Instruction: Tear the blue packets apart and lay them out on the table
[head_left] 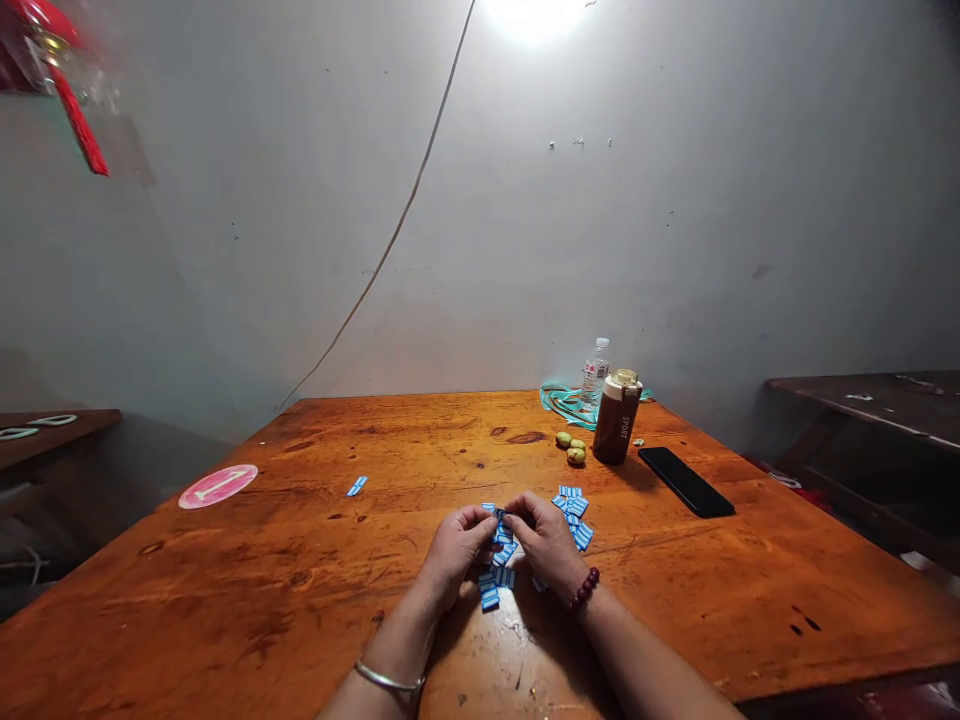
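Observation:
My left hand, with a metal bangle on the wrist, and my right hand, with a dark bead bracelet, meet above the table's middle. Their fingertips pinch a small dark piece joined to blue-and-white striped pieces. More striped pieces lie under my hands, and a further cluster sits just beyond my right hand. One loose striped piece lies off to the left. The exact shape of the pinched piece is hidden by my fingers.
The orange-brown wooden table stands against a grey wall. At its far end are a brown SPORT flask, a water bottle, a teal cord, small green fruits, and a black phone. A pink round sticker lies left.

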